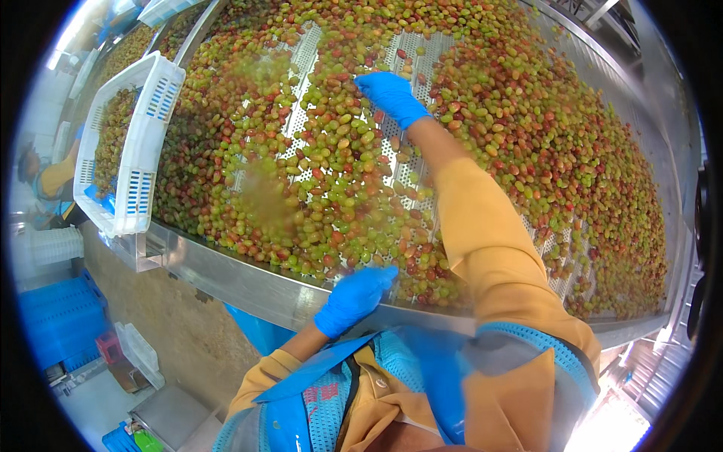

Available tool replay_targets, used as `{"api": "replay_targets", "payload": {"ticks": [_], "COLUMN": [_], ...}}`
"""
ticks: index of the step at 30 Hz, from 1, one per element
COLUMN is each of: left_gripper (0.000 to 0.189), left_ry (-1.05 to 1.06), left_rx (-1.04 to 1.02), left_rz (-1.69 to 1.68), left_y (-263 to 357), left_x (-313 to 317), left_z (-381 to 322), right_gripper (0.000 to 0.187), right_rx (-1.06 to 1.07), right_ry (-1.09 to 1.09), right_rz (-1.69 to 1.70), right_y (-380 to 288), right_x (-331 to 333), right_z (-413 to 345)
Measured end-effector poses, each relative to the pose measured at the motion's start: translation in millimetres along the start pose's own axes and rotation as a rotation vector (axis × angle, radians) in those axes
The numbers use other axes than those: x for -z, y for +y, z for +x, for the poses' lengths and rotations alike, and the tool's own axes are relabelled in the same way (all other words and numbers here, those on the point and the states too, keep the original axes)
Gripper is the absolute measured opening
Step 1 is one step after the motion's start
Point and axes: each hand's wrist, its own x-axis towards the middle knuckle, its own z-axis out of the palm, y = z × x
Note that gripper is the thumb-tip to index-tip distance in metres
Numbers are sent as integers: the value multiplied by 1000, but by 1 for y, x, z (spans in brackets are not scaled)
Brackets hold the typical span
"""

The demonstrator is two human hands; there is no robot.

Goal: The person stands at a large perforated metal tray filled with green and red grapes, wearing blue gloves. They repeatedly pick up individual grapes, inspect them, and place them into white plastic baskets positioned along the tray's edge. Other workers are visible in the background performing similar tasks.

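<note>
Many loose green and reddish fruits, grape-like or olive-like [339, 186], lie spread over a perforated white conveyor belt [299, 107]. My right hand [390, 96], in a blue glove, reaches far across the belt just above the fruits, its fingers curled; whether it holds a fruit cannot be told. Close to my body, my left hand [358, 296], gloved in blue too, rests over the belt's near metal rim [254, 291], beside the fruits. Its fingers point right and look bent, and their inner side is hidden. Blurry spots veil part of the fruits left of centre.
A white plastic crate [138, 152] with small fruits or stems and something blue stands on the belt frame at the left. Beyond it another person [56, 169] works. Blue crates [62, 322] are stacked on the floor at lower left. A metal side wall [649, 130] bounds the right.
</note>
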Motion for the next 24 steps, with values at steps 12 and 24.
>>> {"api": "replay_targets", "payload": {"ticks": [12,24], "left_gripper": [34,37], "left_ry": [32,-74], "left_rx": [241,688], "left_rz": [-413,-1926], "left_y": [19,25], "left_x": [-9,-1], "left_z": [8,71], "right_gripper": [24,58], "right_rx": [-79,-65], "right_ry": [-158,109], "right_rz": [175,398], "right_y": [-28,39], "right_x": [-8,116], "right_z": [-29,-266]}}
